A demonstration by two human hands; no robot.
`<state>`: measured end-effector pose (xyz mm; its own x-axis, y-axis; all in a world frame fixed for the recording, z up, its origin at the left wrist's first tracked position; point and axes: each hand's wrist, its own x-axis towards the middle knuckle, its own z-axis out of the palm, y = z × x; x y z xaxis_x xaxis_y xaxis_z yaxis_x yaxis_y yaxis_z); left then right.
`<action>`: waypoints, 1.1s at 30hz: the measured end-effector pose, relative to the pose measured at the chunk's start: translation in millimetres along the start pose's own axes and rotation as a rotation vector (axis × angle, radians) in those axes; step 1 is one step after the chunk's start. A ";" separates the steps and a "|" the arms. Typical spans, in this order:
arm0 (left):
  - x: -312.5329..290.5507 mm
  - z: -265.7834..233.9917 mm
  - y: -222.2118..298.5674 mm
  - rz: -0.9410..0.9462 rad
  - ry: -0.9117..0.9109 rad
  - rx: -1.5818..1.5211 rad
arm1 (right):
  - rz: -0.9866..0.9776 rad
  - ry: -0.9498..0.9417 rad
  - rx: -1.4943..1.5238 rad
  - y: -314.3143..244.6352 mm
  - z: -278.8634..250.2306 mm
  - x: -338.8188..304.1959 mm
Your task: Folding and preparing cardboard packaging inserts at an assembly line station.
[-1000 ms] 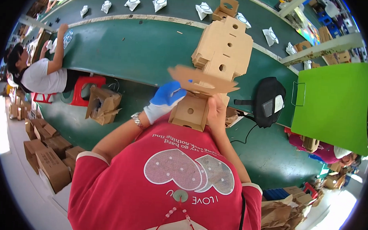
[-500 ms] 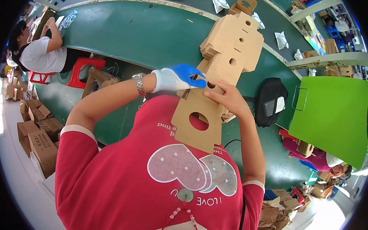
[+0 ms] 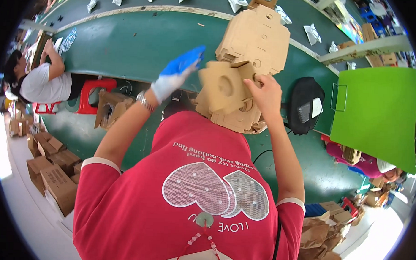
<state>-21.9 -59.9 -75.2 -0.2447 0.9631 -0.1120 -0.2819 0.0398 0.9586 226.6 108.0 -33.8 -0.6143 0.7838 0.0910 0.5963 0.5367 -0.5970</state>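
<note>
A brown cardboard blank (image 3: pixel 214 91), partly folded and with a round hole, is raised in front of me and slightly blurred. My right hand (image 3: pixel 268 96), bare, pinches its right side between thumb and fingers. Left of the cardboard, my left hand (image 3: pixel 180 72) is in a white glove with blue coating. Its fingers are stretched out, apart from the cardboard and holding nothing. Beyond the raised piece lies a stack of flat cardboard blanks (image 3: pixel 254 37) with holes and notched edges. More flat blanks (image 3: pixel 233 121) lie under it, close to my body.
White packets (image 3: pixel 312 34) sit on a dark belt (image 3: pixel 198 2) behind the green table (image 3: pixel 124 40). A black bag (image 3: pixel 305 106) and a green panel (image 3: pixel 376 113) stand at right. A person (image 3: pixel 42 78) sits at left near a red stool (image 3: pixel 94 94); cardboard boxes (image 3: pixel 59 184) stand lower left.
My left hand has left the cardboard and moved left, its fingers straightening. My right hand has lifted the blank off my front; it now stands partly folded over the stack.
</note>
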 end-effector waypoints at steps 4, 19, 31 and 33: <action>-27.1 54.2 -3.3 0.197 -0.079 0.521 | 0.068 0.003 -0.033 -3.1 9.4 -1.4; 11.5 110.8 4.7 0.434 0.248 0.787 | 0.011 0.002 -0.129 0.0 16.7 5.3; 21.8 117.2 29.3 0.385 0.046 0.974 | 0.146 -0.190 -0.062 0.3 4.3 14.1; 19.0 112.2 38.5 0.304 -0.021 0.792 | 0.125 -0.221 -0.143 -5.3 4.7 16.4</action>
<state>66.6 -10.2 -11.1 -0.1853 0.9664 0.1781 0.5286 -0.0548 0.8471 211.0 116.5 -32.9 -0.6202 0.7676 -0.1616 0.7314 0.4914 -0.4729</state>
